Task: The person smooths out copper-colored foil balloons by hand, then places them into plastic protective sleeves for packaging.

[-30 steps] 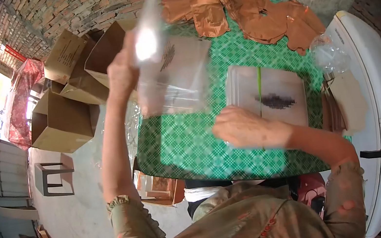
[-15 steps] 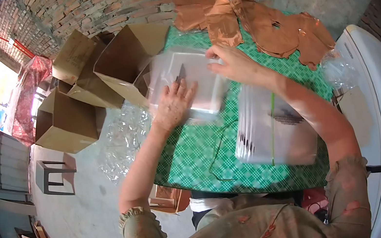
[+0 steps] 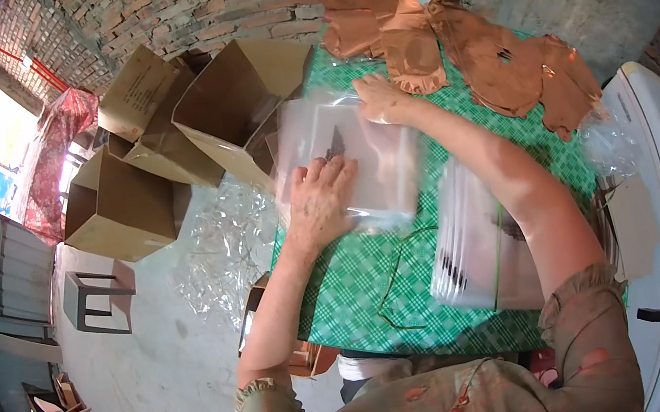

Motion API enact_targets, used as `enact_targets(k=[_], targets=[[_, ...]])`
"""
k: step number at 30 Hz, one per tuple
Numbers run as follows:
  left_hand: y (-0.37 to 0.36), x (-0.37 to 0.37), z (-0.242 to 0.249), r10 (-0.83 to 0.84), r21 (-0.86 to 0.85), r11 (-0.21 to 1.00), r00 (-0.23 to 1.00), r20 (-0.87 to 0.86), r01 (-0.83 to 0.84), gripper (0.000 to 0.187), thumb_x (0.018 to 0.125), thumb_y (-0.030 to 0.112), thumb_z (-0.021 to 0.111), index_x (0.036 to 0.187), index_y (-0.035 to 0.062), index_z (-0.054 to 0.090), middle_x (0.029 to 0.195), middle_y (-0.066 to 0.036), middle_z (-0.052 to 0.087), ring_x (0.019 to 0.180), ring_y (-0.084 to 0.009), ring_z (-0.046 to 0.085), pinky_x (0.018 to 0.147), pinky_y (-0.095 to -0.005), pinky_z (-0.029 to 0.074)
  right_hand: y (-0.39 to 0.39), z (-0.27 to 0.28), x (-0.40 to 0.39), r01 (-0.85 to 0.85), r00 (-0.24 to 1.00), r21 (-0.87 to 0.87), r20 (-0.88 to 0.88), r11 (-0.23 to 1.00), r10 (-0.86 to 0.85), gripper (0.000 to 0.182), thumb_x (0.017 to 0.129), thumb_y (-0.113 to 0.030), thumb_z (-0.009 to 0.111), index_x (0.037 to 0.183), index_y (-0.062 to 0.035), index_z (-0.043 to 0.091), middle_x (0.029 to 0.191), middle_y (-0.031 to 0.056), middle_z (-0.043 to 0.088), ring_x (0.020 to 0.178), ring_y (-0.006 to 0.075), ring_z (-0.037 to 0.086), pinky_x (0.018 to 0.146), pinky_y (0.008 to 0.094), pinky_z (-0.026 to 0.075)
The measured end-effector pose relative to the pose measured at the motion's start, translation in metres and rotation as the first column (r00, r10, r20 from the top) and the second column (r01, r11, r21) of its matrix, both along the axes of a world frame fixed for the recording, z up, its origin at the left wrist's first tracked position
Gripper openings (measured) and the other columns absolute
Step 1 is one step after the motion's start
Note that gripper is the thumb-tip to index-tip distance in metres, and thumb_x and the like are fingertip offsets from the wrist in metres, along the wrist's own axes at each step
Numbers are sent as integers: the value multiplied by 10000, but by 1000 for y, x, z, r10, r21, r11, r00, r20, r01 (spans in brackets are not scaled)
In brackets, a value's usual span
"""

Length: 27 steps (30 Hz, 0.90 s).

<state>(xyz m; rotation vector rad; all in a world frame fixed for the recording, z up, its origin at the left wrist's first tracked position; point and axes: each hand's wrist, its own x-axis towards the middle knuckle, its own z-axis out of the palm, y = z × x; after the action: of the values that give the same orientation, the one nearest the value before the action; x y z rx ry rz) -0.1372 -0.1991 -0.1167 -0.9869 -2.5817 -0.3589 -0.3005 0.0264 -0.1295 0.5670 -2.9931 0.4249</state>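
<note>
Now a clear bag (image 3: 358, 163) is being pressed flat on the green worktop (image 3: 359, 287), near its far-left corner beside an open box (image 3: 234, 105). The left hand (image 3: 319, 201) is being laid palm-down on the bag's near half, fingers spread. The right hand (image 3: 382, 100) is being held at the bag's far edge, fingers together and flat; whether the edge is being pinched cannot be told.

A second ago the bag was being held up in the air by the left hand, blurred, while the right hand was hovering over the stack (image 3: 481, 243). Half a second ago it was already being laid down with both hands on it. Since then little is being changed: the hands are being kept on the bag and shifted only slightly. So lifting is judged done, and flattening or smoothing is judged to be the step in hand.

The stack of similar bags is being left at the right, under the right forearm, apart from the pressed bag. A dark print is being seen through the bag by the left fingertips. Brown cloth pieces (image 3: 488, 63) are being left along the far edge, just beyond the right hand. More boxes (image 3: 121, 207) and crumpled plastic (image 3: 222, 252) are being left on the floor at the left.
</note>
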Motion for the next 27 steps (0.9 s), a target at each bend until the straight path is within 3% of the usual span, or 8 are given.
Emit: enact_targets(k=[3, 9, 12, 18, 21, 27], targets=[[-1, 4, 11, -6, 24, 1000, 999, 46, 5, 798, 573, 237, 788, 1342, 110, 617, 1358, -58, 615, 1206, -275, 549, 980, -431, 411, 0, 6, 2, -47, 995, 73, 87, 996, 40, 387, 909, -202, 553, 1238, 1, 575, 1314, 234, 566, 1232, 432, 518, 1050, 531, 426], [-10, 9, 16, -22, 47, 999, 988, 151, 15, 958, 553, 369, 861, 1432, 142, 556, 1447, -76, 546, 1318, -324, 479, 1080, -486, 352, 3, -1, 5, 66, 993, -166, -81, 984, -81, 372, 954, -256, 539, 1267, -73, 628, 1376, 186, 534, 1300, 424, 446, 1104, 537, 375], [-15, 8, 12, -48, 41, 998, 984, 171, 42, 1015, 550, 466, 892, 1448, 153, 537, 1483, -96, 507, 1354, -354, 447, 1114, -513, 325, 1, 3, 8, 38, 998, 109, 41, 993, -43, 379, 981, -263, 520, 1318, -119, 616, 1395, 157, 527, 1324, 408, 423, 1102, 576, 361], [-15, 6, 8, -15, 46, 999, 985, 170, 8, 1031, 553, 592, 884, 1424, 154, 552, 1497, -118, 482, 1374, -361, 420, 1137, -533, 294, -1, 11, 8, -48, 994, 110, 104, 993, 37, 397, 1003, -292, 500, 1361, -137, 579, 1404, 134, 525, 1333, 392, 427, 1100, 594, 358], [-16, 3, 2, 17, 62, 998, 988, 156, -27, 1020, 552, 610, 876, 1410, 151, 567, 1505, -119, 471, 1377, -364, 411, 1145, -538, 282, -3, 13, 9, 6, 999, 135, 48, 991, -12, 436, 1004, -297, 505, 1415, -156, 532, 1396, 153, 526, 1322, 393, 438, 1095, 599, 360], [-17, 7, 6, -6, 77, 997, 985, 175, -8, 1082, 533, 665, 852, 1441, 158, 556, 1517, -129, 454, 1407, -385, 381, 1173, -551, 242, 2, 3, 4, 16, 1000, 1, -15, 1000, -16, 558, 967, -245, 568, 1498, -119, 447, 1349, 191, 550, 1314, 397, 464, 1090, 553, 385]])
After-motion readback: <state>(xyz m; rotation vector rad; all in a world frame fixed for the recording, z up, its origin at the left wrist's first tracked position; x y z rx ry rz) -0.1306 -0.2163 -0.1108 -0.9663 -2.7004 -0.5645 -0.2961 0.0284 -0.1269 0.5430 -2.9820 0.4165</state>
